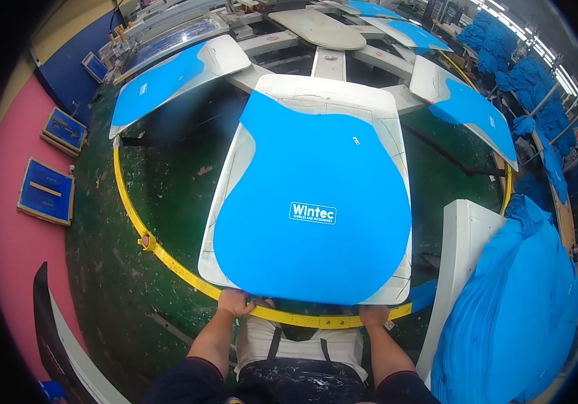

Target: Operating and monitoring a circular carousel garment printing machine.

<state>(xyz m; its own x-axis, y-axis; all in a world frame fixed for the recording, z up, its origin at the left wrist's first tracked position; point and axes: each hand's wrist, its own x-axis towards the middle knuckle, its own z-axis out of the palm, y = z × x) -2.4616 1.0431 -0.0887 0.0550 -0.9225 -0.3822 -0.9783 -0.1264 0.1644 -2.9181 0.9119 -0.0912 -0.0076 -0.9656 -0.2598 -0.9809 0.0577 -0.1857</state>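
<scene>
A blue cloth panel (312,168) with rounded sides and a white printed logo lies flat over a white board (322,87). At the board's near edge, left of centre, my left hand (236,302) is closed on the edge, its fingers beside the cloth's near hem. My right hand (374,315) is closed at the same edge, further right, its fingertips partly hidden beneath the board. Both hands are just by a curved yellow rail (289,318) that passes between me and the board.
More white boards with blue cloth panels (161,84) (474,118) stand around the ring. At my right, a thick pile of blue cloth (514,303) hangs over a white stand (460,249). Framed screens (47,190) lean on the pink wall (16,145).
</scene>
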